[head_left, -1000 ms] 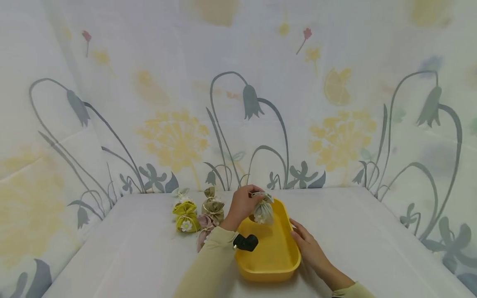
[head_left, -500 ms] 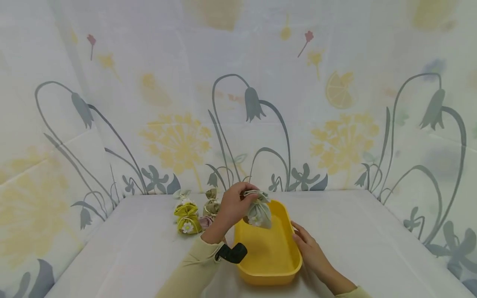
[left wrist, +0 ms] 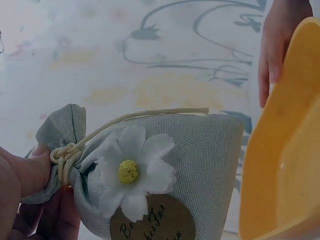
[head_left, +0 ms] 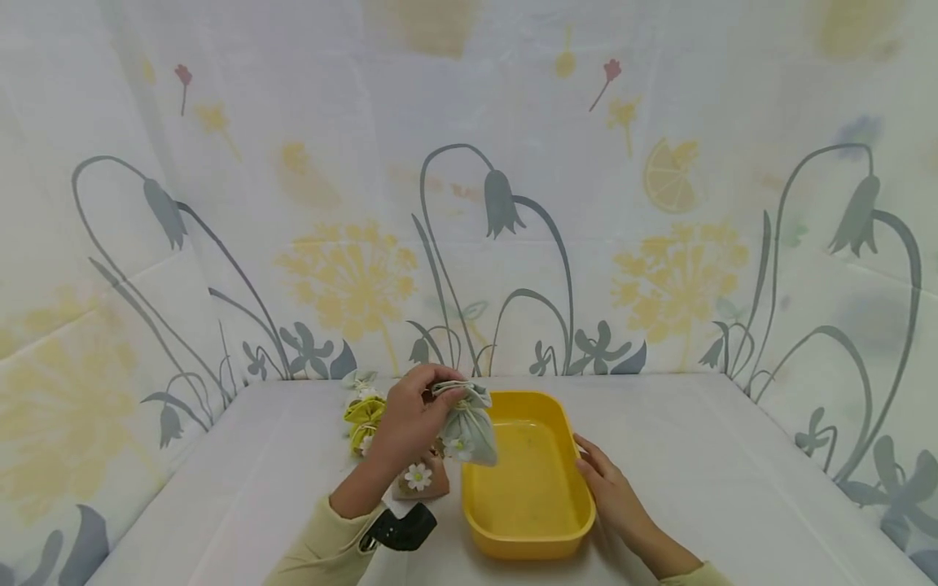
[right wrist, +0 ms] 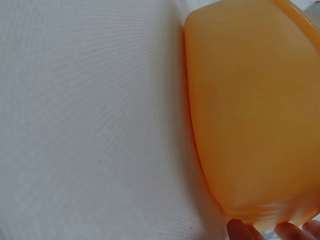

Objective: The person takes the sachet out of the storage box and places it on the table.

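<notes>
My left hand point(head_left: 406, 411) pinches a pale grey-green drawstring sachet point(head_left: 471, 435) by its tied neck. The sachet hangs just off the left rim of a yellow plastic tub point(head_left: 528, 547). In the left wrist view, the sachet point(left wrist: 205, 155) shows a white fabric flower point(left wrist: 135, 170), a cream cord and a round brown label with handwriting. My right hand point(head_left: 623, 500) rests against the tub's right side, its fingers extended along the outer wall. The right wrist view shows fingertips point(right wrist: 290, 231) at the wall of the tub point(right wrist: 250, 110).
Left of the tub, other sachets lie on the white table: a yellow-green one point(head_left: 362, 419), a pale one point(head_left: 359, 382) behind it, and a brownish one point(head_left: 432, 482) with a white flower. My left arm partly covers this group. A floral-print cloth point(head_left: 469, 268) hangs behind.
My left hand has carried the pale sachet leftward, from above the tub to beside its left rim. The brownish sachet now shows below that hand. My right hand stays at the tub.
</notes>
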### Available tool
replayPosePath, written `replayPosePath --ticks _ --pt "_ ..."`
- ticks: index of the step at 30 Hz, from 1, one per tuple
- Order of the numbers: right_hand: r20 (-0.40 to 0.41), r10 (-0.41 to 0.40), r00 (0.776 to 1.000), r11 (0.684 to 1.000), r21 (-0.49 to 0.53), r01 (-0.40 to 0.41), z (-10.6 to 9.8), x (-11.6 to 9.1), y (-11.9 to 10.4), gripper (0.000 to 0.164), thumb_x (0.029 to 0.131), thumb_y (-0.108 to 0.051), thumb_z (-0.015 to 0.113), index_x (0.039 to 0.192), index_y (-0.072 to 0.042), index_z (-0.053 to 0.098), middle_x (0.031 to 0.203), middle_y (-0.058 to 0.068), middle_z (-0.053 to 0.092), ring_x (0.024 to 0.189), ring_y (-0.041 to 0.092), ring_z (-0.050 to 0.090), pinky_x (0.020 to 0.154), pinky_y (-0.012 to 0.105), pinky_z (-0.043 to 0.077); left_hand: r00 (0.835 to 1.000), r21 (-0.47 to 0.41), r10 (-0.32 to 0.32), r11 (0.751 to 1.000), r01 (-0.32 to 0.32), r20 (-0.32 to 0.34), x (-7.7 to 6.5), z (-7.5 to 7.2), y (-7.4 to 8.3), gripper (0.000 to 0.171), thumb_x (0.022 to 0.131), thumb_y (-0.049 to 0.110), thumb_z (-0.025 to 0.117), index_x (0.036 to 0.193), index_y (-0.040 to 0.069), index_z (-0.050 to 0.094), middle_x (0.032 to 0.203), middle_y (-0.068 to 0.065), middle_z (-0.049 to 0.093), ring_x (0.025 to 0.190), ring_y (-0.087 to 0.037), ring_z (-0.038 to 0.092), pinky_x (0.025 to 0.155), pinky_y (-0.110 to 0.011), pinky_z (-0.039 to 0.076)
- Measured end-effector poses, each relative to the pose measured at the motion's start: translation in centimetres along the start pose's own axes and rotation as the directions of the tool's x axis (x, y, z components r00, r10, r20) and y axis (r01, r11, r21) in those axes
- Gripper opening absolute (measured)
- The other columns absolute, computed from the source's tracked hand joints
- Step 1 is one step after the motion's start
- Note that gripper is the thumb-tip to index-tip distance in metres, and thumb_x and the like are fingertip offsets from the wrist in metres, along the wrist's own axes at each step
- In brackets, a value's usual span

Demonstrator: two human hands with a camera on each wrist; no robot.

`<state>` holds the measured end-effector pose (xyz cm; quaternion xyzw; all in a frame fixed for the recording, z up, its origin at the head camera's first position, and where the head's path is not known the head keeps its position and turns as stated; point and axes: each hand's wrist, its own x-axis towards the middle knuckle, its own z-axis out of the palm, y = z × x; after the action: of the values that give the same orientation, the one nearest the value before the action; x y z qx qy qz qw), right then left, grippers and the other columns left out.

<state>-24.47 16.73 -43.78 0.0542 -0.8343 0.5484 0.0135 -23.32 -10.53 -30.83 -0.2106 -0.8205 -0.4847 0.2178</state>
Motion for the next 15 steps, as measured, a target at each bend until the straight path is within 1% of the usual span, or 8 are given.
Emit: replayPosePath --ticks 2,7,9,13,15 --pt "-0.004 0.002 1.000 1.000 0.004 -0.002 0.0 0.0 0.0 0.049 0.101 -0.026 0.041 0.143 -0.003 0.033 0.135 0.026 0.043 0.122 0.037 0.043 0.098 0.050 0.036 1.000 0.003 -0.008 1.000 0.008 -0.013 -0.3 -0.8 0.1 0.011 0.087 0.011 0.066 0.098 0.010 0.065 0.095 0.002 0.058 0.080 -0.012 0.054 0.070 -0.027 0.048" --pt "-0.001 0.000 1.000 1.000 0.016 0.000 0.0 0.0 0.0 0.049 0.100 -0.025 0.042 0.143 -0.003 0.033 0.135 0.026 0.043 0.122 0.037 0.044 0.097 0.050 0.037 0.998 0.043 0.001 0.999 0.002 -0.066 -0.9 -3.0 -0.1 0.012 0.086 0.010 0.067 0.099 0.010 0.065 0.098 0.001 0.060 0.086 -0.011 0.056 0.074 -0.029 0.049" --pt "-0.001 0.002 1.000 1.000 0.018 -0.002 0.0 0.0 0.0 0.049 0.100 -0.025 0.042 0.143 -0.003 0.033 0.135 0.026 0.043 0.121 0.037 0.044 0.097 0.050 0.038 0.997 0.062 -0.015 0.998 0.020 -0.082 -1.1 -3.8 -0.2 0.012 0.087 0.010 0.067 0.099 0.010 0.065 0.099 0.000 0.060 0.088 -0.011 0.057 0.075 -0.030 0.050" --pt "-0.001 0.012 1.000 1.000 0.020 -0.012 0.0 0.0 -0.1 0.048 0.101 -0.025 0.041 0.143 -0.003 0.033 0.135 0.026 0.043 0.122 0.037 0.044 0.096 0.050 0.038 0.990 0.111 -0.069 0.990 0.082 -0.120 -1.6 -5.3 -0.7 0.013 0.088 0.011 0.065 0.101 0.008 0.064 0.100 -0.002 0.059 0.089 -0.013 0.057 0.075 -0.031 0.050" --pt "0.001 0.014 1.000 1.000 0.025 -0.014 0.0 0.0 -0.1 0.048 0.101 -0.024 0.041 0.143 -0.003 0.033 0.135 0.026 0.043 0.122 0.037 0.044 0.096 0.050 0.038 0.986 0.137 -0.076 0.986 0.096 -0.145 -1.9 -5.9 -1.1 0.013 0.089 0.011 0.065 0.101 0.007 0.064 0.099 -0.004 0.059 0.089 -0.014 0.058 0.075 -0.032 0.050"
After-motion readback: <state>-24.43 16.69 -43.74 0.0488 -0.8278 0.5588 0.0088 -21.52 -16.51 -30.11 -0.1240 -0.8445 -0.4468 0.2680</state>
